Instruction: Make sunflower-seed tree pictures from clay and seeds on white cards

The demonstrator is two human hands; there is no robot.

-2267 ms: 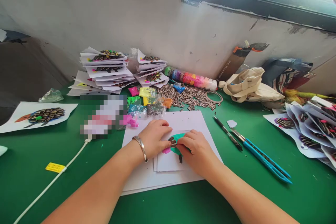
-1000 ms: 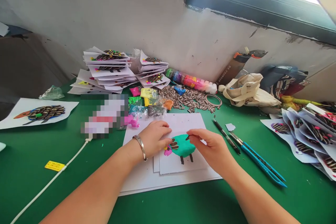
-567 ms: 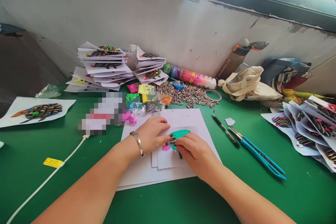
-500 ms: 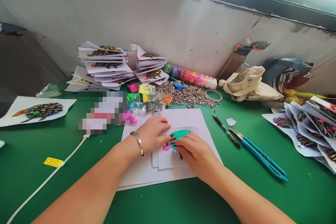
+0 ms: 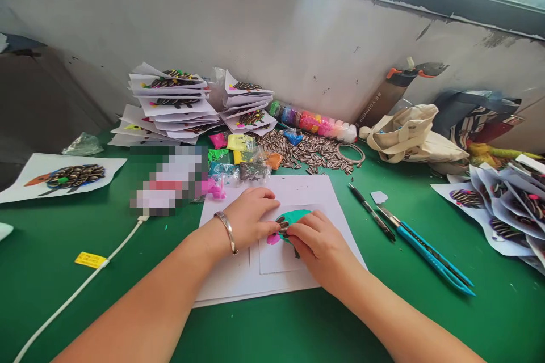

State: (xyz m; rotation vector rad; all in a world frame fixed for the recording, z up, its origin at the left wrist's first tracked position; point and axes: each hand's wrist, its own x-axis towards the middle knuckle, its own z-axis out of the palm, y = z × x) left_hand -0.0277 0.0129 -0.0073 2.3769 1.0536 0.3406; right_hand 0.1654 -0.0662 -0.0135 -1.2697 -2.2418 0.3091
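Observation:
A small white card (image 5: 275, 264) lies on larger white sheets (image 5: 225, 286). It carries a flat teal clay shape (image 5: 298, 216) with pink clay (image 5: 272, 239) at its left end and a few striped sunflower seeds (image 5: 282, 221) set on it. My left hand (image 5: 249, 216) rests at the card's left side, fingers stretched, its thumb by the pink clay and seeds. From the right, my right hand (image 5: 320, 243) pinches at the seeds on the teal shape. Its fingertips partly cover a sunflower seed, and the hand hides the shape's right part.
Loose sunflower seeds (image 5: 317, 153) and clay packets (image 5: 242, 143) lie behind the sheets. Card stacks stand at back left (image 5: 170, 108) and right (image 5: 506, 210). A pen (image 5: 372, 212) and a blue-handled craft knife (image 5: 434, 255) are to the right. A white cable (image 5: 80, 289) crosses the left.
The whole view has shifted slightly. Both hands stay at the card, with the right fingertips still at the seeds; little else differs.

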